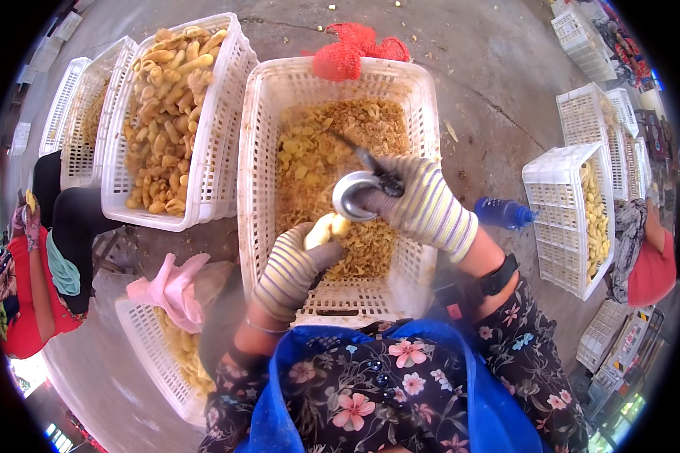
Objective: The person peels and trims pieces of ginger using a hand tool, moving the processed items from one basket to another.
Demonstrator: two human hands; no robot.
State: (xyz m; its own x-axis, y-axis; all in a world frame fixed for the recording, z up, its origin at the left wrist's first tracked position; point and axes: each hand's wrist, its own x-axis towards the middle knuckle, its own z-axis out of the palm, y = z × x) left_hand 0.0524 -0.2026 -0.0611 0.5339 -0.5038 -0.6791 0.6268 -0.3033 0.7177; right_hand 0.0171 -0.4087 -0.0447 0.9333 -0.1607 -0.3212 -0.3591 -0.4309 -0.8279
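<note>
In a striped glove, my left hand (294, 272) holds a pale, peeled root piece (326, 229) that looks like ginger, over a white plastic crate (340, 314). My right hand (425, 198), gloved alike, grips a tool with a dark blade or handle and a round metal ring (356, 195); the ring is close to the root's upper end, and whether they touch is unclear. Brown and yellow peelings (340, 141) cover the crate's bottom. A red mesh bundle (340, 59) hangs over the crate's far rim.
Left stands a crate (218, 147) of unpeeled roots (164, 124). Lower left, a pink cloth (175, 291) lies on a crate of pale roots (184, 351). To the right are a blue bottle (501, 213) and another crate (555, 209). People sit at both sides.
</note>
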